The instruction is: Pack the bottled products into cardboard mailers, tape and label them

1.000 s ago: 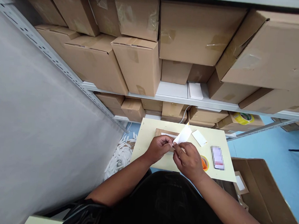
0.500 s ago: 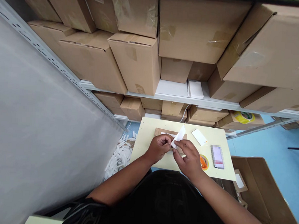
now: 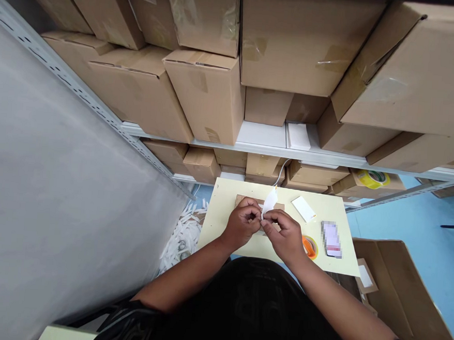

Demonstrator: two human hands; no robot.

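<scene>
A small white paper slip with a yellowish tip stands up between my two hands. My left hand is closed, its thumb and fingertips pinching at the slip's lower left edge. With thumb and forefinger, my right hand pinches the lower right of the same slip. Beneath both hands lies a flat cardboard box with a white strip on it, mostly covered by them. Right of the slip, a white pad of paper rests on the table. An orange tape roll lies beside my right hand.
The pale yellow table also bears a phone at its right. Shelves of cardboard boxes rise behind it, with a yellow tape roll on one. White paper scraps heap at the left; a large open carton stands at the right.
The paper slip has swung from leaning right to nearly upright and looks narrower. My right hand has shifted its grip and turned slightly, while my left hand stays almost in place.
</scene>
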